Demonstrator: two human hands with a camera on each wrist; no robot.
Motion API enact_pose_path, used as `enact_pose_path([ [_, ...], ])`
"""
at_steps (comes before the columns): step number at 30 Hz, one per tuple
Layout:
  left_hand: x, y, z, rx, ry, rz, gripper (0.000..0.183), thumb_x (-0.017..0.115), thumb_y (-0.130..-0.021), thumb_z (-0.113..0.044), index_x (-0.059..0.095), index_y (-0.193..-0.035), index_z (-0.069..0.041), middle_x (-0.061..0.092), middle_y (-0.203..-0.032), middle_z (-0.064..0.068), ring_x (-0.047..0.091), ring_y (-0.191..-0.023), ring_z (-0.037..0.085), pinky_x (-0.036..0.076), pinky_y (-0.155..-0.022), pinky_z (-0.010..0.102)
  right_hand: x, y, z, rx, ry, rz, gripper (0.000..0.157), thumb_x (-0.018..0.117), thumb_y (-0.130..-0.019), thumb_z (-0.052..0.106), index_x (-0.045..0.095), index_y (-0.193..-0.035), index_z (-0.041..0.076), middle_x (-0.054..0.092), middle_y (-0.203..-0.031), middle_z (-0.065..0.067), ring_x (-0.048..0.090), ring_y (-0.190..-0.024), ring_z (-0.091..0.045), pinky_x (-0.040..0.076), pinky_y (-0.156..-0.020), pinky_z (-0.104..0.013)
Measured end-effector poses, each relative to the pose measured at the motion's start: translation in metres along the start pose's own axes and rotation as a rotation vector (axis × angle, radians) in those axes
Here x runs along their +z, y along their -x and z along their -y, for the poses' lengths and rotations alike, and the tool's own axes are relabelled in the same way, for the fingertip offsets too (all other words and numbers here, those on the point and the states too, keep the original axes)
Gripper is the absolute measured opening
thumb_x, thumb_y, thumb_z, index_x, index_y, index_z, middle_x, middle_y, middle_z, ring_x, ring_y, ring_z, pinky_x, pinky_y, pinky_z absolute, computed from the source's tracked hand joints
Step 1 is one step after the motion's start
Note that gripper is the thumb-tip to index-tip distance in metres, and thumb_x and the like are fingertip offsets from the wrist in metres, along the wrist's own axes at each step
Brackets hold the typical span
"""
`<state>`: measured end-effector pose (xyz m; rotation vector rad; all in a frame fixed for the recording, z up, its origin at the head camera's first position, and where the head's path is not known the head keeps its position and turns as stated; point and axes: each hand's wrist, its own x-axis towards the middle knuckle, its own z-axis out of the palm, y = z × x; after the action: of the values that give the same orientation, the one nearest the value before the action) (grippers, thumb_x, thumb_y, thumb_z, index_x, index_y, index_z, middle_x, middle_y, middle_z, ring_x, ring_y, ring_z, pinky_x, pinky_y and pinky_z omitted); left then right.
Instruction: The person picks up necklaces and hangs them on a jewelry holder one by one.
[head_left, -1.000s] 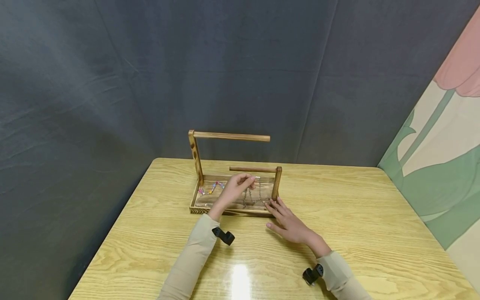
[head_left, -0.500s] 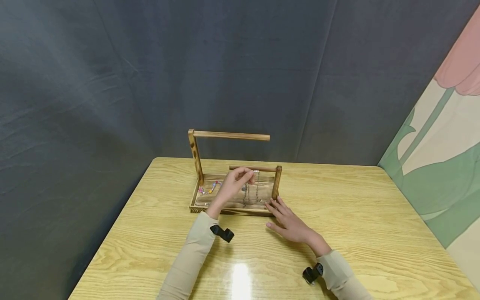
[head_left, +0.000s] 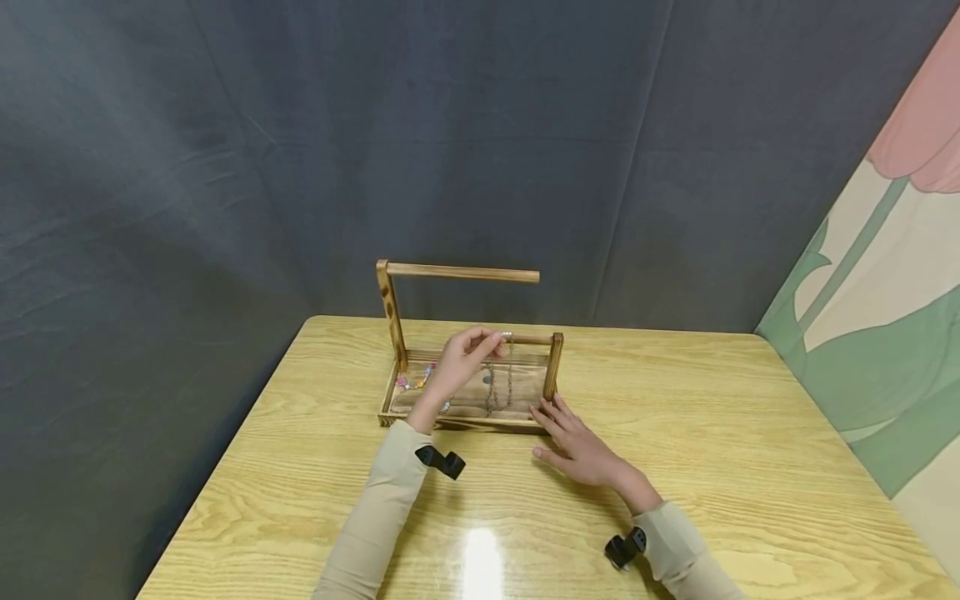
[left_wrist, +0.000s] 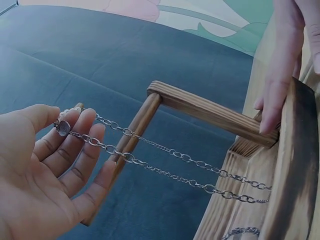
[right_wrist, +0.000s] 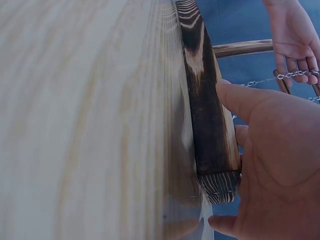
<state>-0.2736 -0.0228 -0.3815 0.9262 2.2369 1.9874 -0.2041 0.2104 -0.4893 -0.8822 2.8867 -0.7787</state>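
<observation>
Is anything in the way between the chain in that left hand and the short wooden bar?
Nothing visible is. In the left wrist view, the chain, held by the left hand, crosses in front of the short wooden bar; the hand's little finger overlaps it too. Any contact is unclear.

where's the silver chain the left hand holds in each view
Head: the silver chain hangs from the left hand, just below picture centre.
Left wrist: silver chain slants from centre left to lower right.
Right wrist: parts of it at upper right.
Shared landmark: wooden tray.
</observation>
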Motion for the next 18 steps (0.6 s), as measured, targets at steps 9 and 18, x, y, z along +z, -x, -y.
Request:
enact_pose_path([
  [9,-0.0056,-0.0007,-0.0038,-0.011,0.021,-0.019,0.026,0.044,-0.092,-0.016,0.056,-0.102,0.005,0.06,-0.089,0.024,0.057,-0.087,0.039,0.047,-0.08,0.042,-0.0011,-0.0002,0.0029,-0.013,-0.008,-0.011,0.064,0.05,-0.087,0.037,0.022,-0.139,0.012,0.014,-0.145,-0.013,0.002,-0.133,-0.034,0.017,-0.099,-0.059],
  [18,-0.0085,-0.0013,-0.0092,-0.009,0.045,-0.059,0.025,0.044,-0.092,-0.013,0.055,-0.101,0.008,0.059,-0.088,0.027,0.055,-0.085,0.043,0.045,-0.082,0.046,-0.0021,-0.0007,0.0044,-0.029,0.005,-0.026,0.065,0.051,-0.087,0.036,0.024,-0.139,0.009,0.017,-0.144,-0.015,0.004,-0.132,-0.037,0.018,-0.098,-0.06],
])
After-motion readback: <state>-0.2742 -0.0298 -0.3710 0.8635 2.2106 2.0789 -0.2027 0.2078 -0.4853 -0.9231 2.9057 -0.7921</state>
